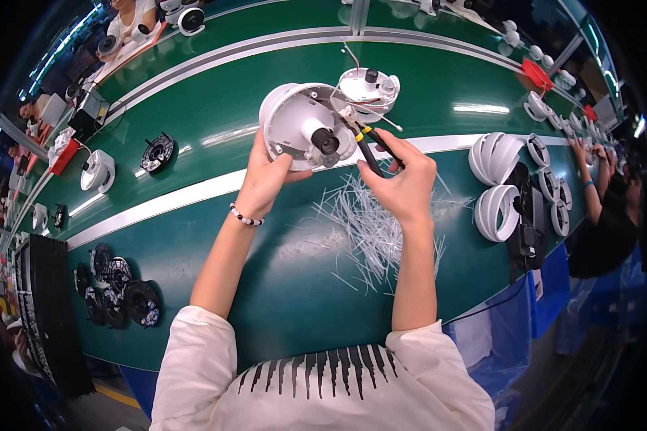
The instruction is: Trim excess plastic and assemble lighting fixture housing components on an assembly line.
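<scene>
My left hand grips a white dome camera housing by its left side, thumb over the rim. A black lens sticks out of the housing's open face. My right hand is closed round a pair of cutting pliers with black and yellow handles. The jaws of the pliers are up against a small white connector at the housing's right edge. Just behind, on the green bench, lies another white camera unit with loose wires. Cut white cable ties are heaped below my right hand.
Black round parts lie in a cluster at the left. White rings are stacked at the right, beside black parts. A metal rail runs across the bench. At the far right a co-worker's arm reaches over the belt.
</scene>
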Tool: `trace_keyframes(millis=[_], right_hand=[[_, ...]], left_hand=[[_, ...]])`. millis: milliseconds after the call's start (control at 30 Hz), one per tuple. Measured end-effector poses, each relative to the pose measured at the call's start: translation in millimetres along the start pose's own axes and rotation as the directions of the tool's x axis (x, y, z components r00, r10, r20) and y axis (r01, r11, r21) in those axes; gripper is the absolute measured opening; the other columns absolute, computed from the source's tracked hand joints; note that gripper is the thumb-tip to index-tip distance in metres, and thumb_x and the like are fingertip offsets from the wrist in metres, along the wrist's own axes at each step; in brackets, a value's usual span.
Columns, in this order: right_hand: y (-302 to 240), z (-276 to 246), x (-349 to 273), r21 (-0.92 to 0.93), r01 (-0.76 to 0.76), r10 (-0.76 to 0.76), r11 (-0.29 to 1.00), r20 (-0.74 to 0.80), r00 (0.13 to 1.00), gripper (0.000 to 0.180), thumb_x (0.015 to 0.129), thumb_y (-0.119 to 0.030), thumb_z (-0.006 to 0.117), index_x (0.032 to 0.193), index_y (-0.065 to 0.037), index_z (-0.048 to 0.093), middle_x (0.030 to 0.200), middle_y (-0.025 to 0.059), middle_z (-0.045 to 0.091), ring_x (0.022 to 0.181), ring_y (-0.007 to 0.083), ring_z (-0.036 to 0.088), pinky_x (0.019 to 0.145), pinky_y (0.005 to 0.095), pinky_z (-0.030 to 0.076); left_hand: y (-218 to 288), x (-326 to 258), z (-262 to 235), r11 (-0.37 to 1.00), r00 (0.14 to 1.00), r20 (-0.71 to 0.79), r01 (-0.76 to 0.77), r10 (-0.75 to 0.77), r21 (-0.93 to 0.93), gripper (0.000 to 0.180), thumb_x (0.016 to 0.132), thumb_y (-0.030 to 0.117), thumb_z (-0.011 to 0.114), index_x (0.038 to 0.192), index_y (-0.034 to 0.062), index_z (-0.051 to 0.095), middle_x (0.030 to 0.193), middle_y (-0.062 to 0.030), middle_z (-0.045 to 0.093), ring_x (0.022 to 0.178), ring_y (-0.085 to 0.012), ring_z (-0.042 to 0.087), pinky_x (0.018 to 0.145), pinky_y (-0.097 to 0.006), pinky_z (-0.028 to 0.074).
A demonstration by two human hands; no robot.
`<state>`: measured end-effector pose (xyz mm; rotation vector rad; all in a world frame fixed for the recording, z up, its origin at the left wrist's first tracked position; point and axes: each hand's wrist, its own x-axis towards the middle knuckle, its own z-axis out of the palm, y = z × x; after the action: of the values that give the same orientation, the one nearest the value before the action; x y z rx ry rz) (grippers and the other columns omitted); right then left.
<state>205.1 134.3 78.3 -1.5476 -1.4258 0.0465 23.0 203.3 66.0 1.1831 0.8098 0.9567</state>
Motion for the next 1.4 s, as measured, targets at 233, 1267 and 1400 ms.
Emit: trace_keyframes(millis=[233,1267,1400], right_hand=[[-2,6,-2,0.248,-0.134,0.117,0.959,0.085,0.99,0.044,0.054,-0.014,0.069,0.097,-0.005,0.063,0.072,0.0028,0.062,0.045,0.0047,0.039,0.044,0.0185,0.035],[-5,11,3,0.159,0.09,-0.076,0.983,-0.094,0.993,0.044,0.054,-0.011,0.069,0.097,-0.003,0.06,0.076,0.0042,0.06,0.051,0.0088,0.047,0.047,0.0208,0.038],[-13,15,-4,0.366,0.318,-0.208,0.875,-0.309,0.928,0.049,0.056,-0.006,0.068,0.103,0.001,0.055,0.081,0.0051,0.057,0.061,0.009,0.049,0.052,0.0194,0.039]], left_hand=[[9,-7,2,0.991,1.0,0.023,0.015,-0.012,-0.134,0.056,0.072,-0.008,0.032,0.125,0.0043,0.02,0.118,-0.0143,0.038,0.101,-0.0278,0.051,0.072,-0.035,0.055],[4,-7,4,0.997,0.995,-0.07,-0.072,0.074,0.031,0.055,0.071,-0.006,0.034,0.124,0.0028,0.023,0.114,-0.0131,0.041,0.097,-0.0253,0.052,0.074,-0.036,0.053],[5,-8,-15,0.987,0.996,-0.069,-0.07,0.061,-0.147,0.058,0.071,-0.008,0.034,0.125,0.006,0.019,0.118,-0.0147,0.036,0.099,-0.0277,0.052,0.071,-0.034,0.054]])
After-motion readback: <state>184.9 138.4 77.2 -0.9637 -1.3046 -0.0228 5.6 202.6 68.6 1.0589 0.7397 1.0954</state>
